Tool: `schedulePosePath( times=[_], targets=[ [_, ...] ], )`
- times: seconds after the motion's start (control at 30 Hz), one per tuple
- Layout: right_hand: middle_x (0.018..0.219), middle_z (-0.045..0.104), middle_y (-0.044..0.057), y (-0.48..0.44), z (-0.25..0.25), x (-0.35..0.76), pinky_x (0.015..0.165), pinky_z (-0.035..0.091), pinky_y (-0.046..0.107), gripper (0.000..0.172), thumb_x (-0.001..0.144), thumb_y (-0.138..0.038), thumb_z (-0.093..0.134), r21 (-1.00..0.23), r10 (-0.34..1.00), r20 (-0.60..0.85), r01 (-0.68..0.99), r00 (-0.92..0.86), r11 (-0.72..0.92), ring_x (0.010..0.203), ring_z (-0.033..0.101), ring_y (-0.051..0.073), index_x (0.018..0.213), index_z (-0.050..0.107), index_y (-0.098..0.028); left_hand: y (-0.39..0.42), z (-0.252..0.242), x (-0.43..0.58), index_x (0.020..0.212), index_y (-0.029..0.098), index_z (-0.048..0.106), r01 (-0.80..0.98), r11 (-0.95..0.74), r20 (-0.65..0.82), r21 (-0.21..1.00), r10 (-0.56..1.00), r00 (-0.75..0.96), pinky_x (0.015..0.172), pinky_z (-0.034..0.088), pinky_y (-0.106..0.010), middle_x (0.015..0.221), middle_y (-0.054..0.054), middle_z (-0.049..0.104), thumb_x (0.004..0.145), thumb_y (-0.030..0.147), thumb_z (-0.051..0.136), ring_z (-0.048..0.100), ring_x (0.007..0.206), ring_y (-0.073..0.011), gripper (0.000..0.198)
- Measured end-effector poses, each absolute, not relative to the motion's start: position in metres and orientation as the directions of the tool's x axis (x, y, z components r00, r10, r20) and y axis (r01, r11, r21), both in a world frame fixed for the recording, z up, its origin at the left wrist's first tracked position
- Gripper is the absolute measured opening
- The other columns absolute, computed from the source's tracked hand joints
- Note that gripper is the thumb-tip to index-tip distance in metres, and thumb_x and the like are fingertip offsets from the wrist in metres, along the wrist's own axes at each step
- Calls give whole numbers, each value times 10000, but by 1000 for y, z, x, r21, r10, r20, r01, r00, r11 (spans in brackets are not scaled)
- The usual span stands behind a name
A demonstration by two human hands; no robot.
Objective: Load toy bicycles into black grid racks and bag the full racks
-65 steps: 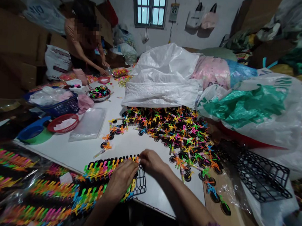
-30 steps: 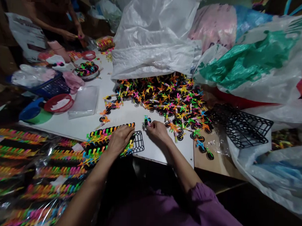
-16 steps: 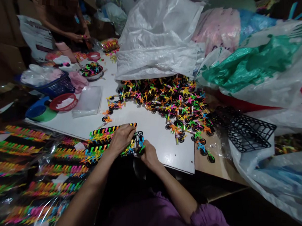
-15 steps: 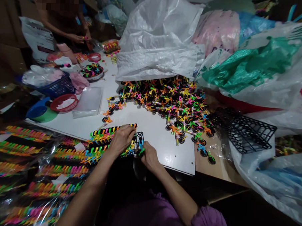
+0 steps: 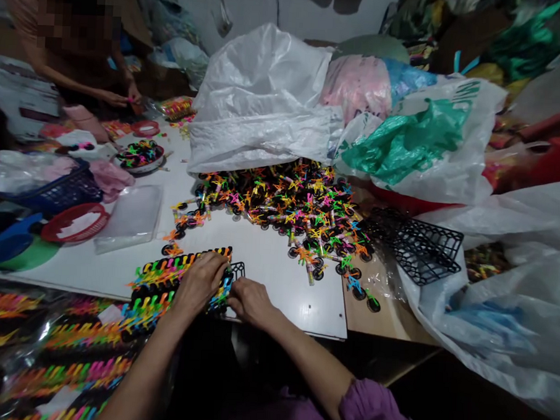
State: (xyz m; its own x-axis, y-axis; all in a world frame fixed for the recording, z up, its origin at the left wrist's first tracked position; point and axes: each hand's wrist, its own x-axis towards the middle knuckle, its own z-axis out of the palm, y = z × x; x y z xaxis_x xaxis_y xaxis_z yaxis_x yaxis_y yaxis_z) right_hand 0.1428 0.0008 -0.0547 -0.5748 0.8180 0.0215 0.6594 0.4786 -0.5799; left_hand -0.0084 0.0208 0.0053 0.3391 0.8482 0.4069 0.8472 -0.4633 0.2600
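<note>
The left hand lies over the right end of the rows of small toy bikes, its fingers drawn together and bent down. The right hand is just beside it, fingers curled inward at the same end. Bent knuckles and dim light hide the fingertips, so I cannot tell whether either of the 2 hands is clamped on a toy. The rows sit on a black grid tray at the near edge of the white table; the tray's bare openwork shows just beyond the right hand. Farther back lies a loose pile of bikes.

The bikes look light and stiff, their thin frames apt to tangle or snap, so a wheel seems the safer hold. The tray probably slides easily; its rim suits steadying.
</note>
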Motion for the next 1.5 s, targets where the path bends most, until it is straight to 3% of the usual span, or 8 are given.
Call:
schedulePosePath(
  times=[0.17,0.3,0.47,0.73,0.9,1.17,1.37,1.5],
  targets=[
    [1015,571,37,29,-34,188,764,410,227,239,858,-207,488,-627,801,47,607,-597,489,887,543,133,1091,541,-204,-22,20,-8,1072,193,557,857,-450,398,251,855,332,878,446,-376,1007,-69,608,870,315,476,560,958,-211,249],
    [1065,528,126,87,-5,237,777,416,292,220,867,-157,427,-247,913,33,882,-407,402,957,517,203,1015,588,-131,-52,24,-20,1008,199,597,878,-307,355,367,919,173,837,468,-348,977,-59,625,881,300,443,580,922,-194,224],
    [1131,485,169,138,-3,260,726,414,288,249,860,-79,388,50,841,-52,840,-539,541,969,499,223,940,622,-104,-57,37,-30,946,203,615,868,-173,341,465,940,4,731,484,-279,914,-26,637,869,329,465,599,823,-153,211],
    [1125,486,114,92,-3,259,796,380,293,258,910,-170,359,-20,797,141,803,-588,596,1027,424,216,1037,583,-150,-47,21,2,986,173,592,893,-400,232,208,907,352,856,422,-384,941,-70,629,893,258,430,557,923,-212,206],
    [986,541,81,43,-27,253,788,378,269,203,895,-185,409,-182,739,78,719,-669,671,904,476,171,987,589,-158,-49,15,-6,985,194,586,833,-461,206,307,886,415,816,444,-322,935,-48,627,909,246,408,569,886,-170,201],
    [1036,544,52,30,-29,270,768,396,215,227,892,-142,377,-423,879,79,783,-470,456,900,529,124,1021,561,-181,-44,-3,-2,1008,191,582,780,-535,360,326,833,421,812,454,-294,942,-35,632,889,232,456,579,886,-160,178],
    [969,614,102,53,-16,236,717,420,278,271,832,-346,536,-282,995,-14,955,-104,95,895,580,213,1013,538,-144,-26,-8,17,961,179,572,845,-440,426,305,856,292,790,459,-337,897,-45,630,896,265,438,578,853,-187,172],
    [910,657,118,60,-9,230,702,420,294,233,838,-277,509,-233,991,-97,970,-95,70,859,613,229,1010,548,-126,-28,-5,15,968,185,563,835,-447,389,321,866,314,802,463,-324,917,-44,626,894,291,445,577,870,-179,175]
  ],
)
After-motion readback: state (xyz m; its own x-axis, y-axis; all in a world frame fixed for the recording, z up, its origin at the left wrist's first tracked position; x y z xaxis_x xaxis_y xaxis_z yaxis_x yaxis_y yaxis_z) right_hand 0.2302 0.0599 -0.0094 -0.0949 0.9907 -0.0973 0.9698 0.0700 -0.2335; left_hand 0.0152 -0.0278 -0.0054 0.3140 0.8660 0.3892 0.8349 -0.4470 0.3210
